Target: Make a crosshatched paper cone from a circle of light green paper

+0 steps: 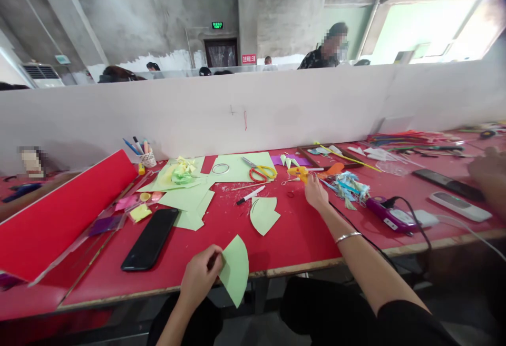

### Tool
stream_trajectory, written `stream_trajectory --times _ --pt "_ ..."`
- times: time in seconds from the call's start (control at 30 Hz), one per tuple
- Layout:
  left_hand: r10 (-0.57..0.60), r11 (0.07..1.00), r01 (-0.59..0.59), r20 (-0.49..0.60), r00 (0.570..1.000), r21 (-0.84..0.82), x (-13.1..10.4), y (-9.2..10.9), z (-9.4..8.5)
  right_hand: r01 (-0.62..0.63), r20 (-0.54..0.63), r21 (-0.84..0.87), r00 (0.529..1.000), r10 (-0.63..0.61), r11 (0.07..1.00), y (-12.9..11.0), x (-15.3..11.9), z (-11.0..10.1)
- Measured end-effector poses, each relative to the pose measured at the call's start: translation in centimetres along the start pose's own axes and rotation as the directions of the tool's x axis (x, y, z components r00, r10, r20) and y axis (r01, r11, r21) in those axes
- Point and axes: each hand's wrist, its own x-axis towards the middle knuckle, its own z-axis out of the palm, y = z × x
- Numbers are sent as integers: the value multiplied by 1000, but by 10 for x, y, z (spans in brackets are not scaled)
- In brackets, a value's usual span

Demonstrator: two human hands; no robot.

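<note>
My left hand [202, 274] pinches a light green paper fan shape [236, 272] by its left edge, at the table's front edge. Farther off, my right hand [316, 193] is closed on the orange-yellow glue gun [298, 172], which lies near the wooden frame. Between the hands, a green paper piece with curved lines [264, 216] rests on the red table [292, 240]. Behind it are a black-and-white marker [250, 195] and scissors with red and yellow handles [263, 172].
A black phone [151, 239], green paper sheets [192, 204] and a tilted red board [71, 214] are on the left. To the right sit blue tassels [350, 185], a purple power strip [389, 215] and cables. Another person's hand [488, 172] is at far right.
</note>
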Motion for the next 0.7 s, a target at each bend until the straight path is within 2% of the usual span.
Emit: stream_trajectory --times 0.1,0.2,0.37,0.47,0.6,0.7 --pt "2 1000 -2 -6 1000 15 -1 0 0 32 17 -35 999 -31 999 13 -3 -5" --pt "7 1000 -6 -21 1000 26 0 -1 1 55 19 -72 998 -54 996 36 -7 -20" --pt "22 999 -22 -12 1000 29 0 -1 2 -36 -77 -109 997 27 993 62 -15 -42" --pt "20 1000 -19 -12 1000 22 0 -1 1 -108 -133 -76 986 97 991 56 -18 -42" --pt "17 1000 -17 -13 1000 4 -1 -1 1 -123 -103 14 987 124 992 33 -20 -30" --pt "22 1000 -22 -20 1000 -2 -1 -1 1 -200 -91 72 974 206 977 29 -17 -26"
